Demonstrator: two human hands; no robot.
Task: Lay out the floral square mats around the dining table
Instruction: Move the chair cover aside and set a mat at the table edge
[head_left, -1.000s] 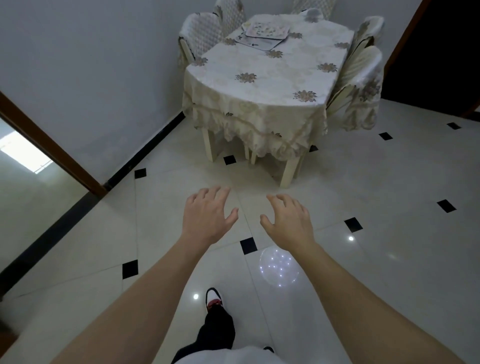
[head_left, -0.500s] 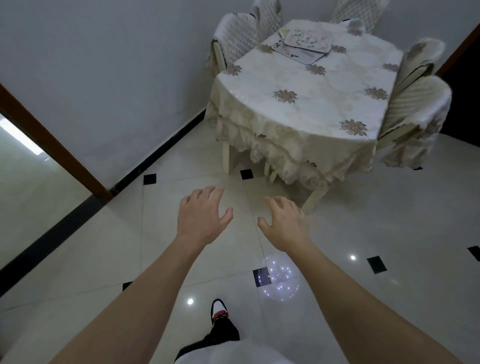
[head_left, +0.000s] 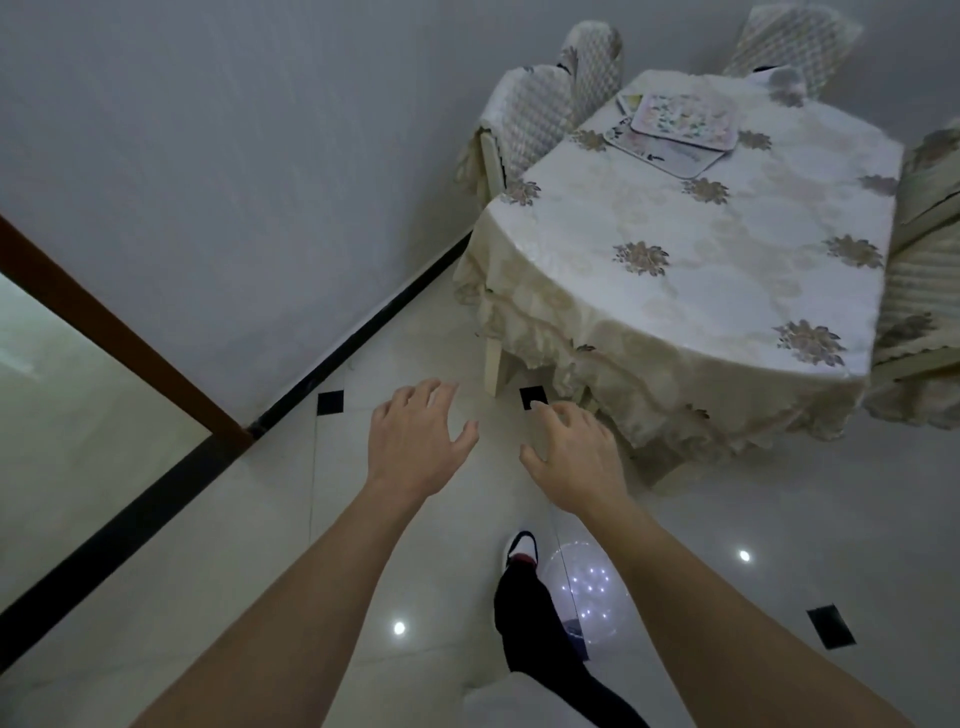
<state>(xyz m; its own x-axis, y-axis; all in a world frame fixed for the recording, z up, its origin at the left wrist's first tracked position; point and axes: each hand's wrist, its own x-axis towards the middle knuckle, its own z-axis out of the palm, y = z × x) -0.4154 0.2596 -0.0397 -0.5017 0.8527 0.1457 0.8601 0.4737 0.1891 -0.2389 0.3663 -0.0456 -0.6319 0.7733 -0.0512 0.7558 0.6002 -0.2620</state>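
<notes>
Both hands are held out empty over the floor (head_left: 249, 530): the left hand (head_left: 415, 441) and the right hand (head_left: 571, 457) are seen with fingers loosely spread and nothing gripped. At least two mats (head_left: 683, 122) are stacked, slightly fanned, near the far left corner of the table (head_left: 701, 291), well apart from the hands. Compared with a second ago, the table is seen larger and nearer, its near edge now just beyond the right hand, while the same open pose has been kept by both hands and the mats have not been moved. An approach on foot is therefore judged to be under way, with a shoe (head_left: 519, 545) set forward. No mat has yet been laid out, so the task is judged barely begun. The stack must first be reached, probably along the table's left side, where a chair (head_left: 530, 124) stands just beside that corner.
</notes>
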